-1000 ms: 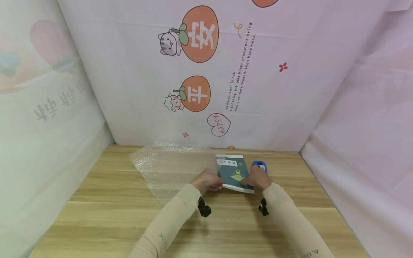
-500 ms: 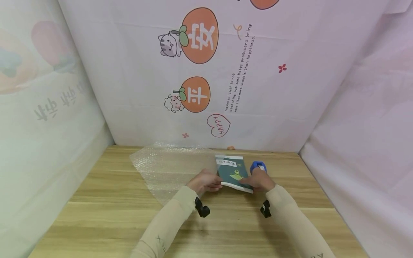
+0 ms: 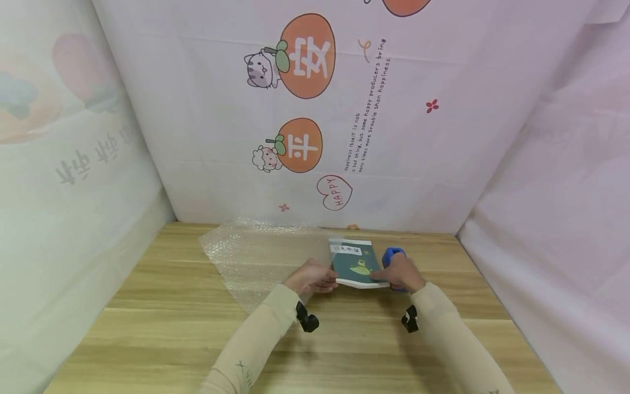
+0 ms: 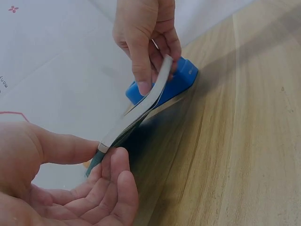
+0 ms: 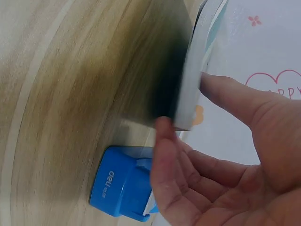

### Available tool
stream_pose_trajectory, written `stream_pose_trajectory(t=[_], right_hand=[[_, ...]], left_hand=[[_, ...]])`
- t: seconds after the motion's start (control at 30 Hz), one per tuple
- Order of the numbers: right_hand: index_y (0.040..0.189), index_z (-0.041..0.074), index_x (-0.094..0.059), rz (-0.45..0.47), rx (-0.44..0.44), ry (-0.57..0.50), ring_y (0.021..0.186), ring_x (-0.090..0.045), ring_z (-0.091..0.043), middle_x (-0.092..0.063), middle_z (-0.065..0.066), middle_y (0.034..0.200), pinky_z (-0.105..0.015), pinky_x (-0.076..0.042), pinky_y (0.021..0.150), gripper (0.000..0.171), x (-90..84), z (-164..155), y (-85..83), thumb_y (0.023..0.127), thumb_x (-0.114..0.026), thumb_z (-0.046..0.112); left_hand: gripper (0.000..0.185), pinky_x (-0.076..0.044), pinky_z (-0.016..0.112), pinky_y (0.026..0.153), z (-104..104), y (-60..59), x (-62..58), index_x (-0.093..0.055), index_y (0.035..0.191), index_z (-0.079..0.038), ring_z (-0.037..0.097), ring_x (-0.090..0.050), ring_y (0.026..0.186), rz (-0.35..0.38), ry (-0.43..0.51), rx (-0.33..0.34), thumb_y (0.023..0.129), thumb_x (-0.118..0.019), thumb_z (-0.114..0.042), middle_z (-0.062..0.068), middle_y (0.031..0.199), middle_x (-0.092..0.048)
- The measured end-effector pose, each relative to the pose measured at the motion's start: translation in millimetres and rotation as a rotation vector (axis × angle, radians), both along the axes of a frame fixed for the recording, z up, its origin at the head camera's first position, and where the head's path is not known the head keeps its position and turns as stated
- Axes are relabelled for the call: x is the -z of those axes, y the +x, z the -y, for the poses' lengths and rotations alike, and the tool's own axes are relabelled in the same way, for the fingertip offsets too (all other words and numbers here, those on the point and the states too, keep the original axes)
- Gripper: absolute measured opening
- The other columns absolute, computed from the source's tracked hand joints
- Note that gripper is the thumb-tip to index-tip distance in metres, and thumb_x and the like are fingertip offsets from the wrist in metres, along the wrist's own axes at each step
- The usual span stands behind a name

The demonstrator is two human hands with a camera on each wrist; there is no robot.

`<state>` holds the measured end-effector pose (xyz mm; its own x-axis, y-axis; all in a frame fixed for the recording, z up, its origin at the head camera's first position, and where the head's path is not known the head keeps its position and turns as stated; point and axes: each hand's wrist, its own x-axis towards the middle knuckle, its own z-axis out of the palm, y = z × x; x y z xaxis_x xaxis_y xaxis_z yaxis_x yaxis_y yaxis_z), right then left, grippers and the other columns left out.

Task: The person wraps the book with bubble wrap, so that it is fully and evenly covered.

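Observation:
A dark green paperback book (image 3: pixel 351 262) with white bands lies before me in the head view, its near edge lifted off the table. My left hand (image 3: pixel 312 277) pinches the near left corner between thumb and fingers. At the near right corner, my right hand (image 3: pixel 404 272) pinches the book, thumb on the cover and a finger beneath. In the left wrist view the book's white edge (image 4: pixel 134 115) bends upward toward the right hand (image 4: pixel 146 37). A blue tape dispenser (image 5: pixel 120 181) stands on the table just beyond the right hand's fingers, partly hidden by that hand in the head view.
A sheet of clear bubble wrap (image 3: pixel 246 251) lies flat on the wooden table (image 3: pixel 344 350), left of the book and reaching its far left corner. White printed cloth (image 3: pixel 394 180) walls in the table at the back and both sides.
The right hand has shifted slightly right and the book's near right corner has risen a little. The left hand keeps its pinch, almost still. The bubble wrap has not moved.

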<state>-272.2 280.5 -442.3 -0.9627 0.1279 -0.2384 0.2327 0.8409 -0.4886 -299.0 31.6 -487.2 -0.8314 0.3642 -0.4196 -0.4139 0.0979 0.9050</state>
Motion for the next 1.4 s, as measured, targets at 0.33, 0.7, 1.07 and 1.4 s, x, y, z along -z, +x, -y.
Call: stream_pose_trajectory(t=[0.33, 0.7, 1.07, 1.4], right_hand=[[0.066, 0.006, -0.067, -0.052, 0.084, -0.089, 0.083, -0.059, -0.021, -0.073, -0.011, 0.089, -0.030, -0.051, 0.071, 0.039, 5.3, -7.1, 1.6, 0.085, -0.086, 0.035], [0.115, -0.005, -0.076, -0.129, 0.095, -0.132, 0.111, -0.066, -0.034, -0.071, -0.028, 0.130, -0.038, -0.061, 0.083, 0.044, 1.9, -5.4, 14.0, 0.088, -0.084, 0.029], [0.107, -0.006, -0.075, -0.212, 0.102, -0.135, 0.091, -0.069, -0.025, -0.076, -0.025, 0.114, -0.027, -0.057, 0.067, 0.040, 0.0, -13.5, 20.1, 0.085, -0.084, 0.027], [0.116, -0.008, -0.072, -0.259, 0.104, -0.168, 0.100, -0.077, -0.031, -0.078, -0.026, 0.112, -0.033, -0.065, 0.077, 0.048, -9.2, -18.1, 26.1, 0.089, -0.082, 0.029]], left_hand=[[0.009, -0.059, 0.018, 0.061, -6.0, 3.1, 3.0, -0.068, 0.087, 0.001, 0.011, -0.069, 0.066, -0.055, -0.061, 0.008, 0.096, -0.069, 0.001, 0.005, 0.074, -0.071], [0.006, -0.059, 0.018, 0.060, -14.6, 2.8, 1.3, -0.070, 0.094, 0.004, 0.013, -0.071, 0.068, -0.066, -0.101, -0.007, 0.096, -0.071, -0.001, 0.011, 0.079, -0.075], [0.009, -0.062, 0.023, 0.068, -21.6, 5.1, -3.9, -0.074, 0.094, 0.005, 0.019, -0.074, 0.076, -0.156, -0.138, 0.038, 0.096, -0.072, -0.004, 0.012, 0.081, -0.076], [0.016, -0.066, 0.033, 0.085, -29.6, 7.1, -12.8, -0.075, 0.107, 0.007, 0.022, -0.077, 0.088, -0.247, -0.177, -0.014, 0.099, -0.071, -0.007, 0.013, 0.096, -0.076]])
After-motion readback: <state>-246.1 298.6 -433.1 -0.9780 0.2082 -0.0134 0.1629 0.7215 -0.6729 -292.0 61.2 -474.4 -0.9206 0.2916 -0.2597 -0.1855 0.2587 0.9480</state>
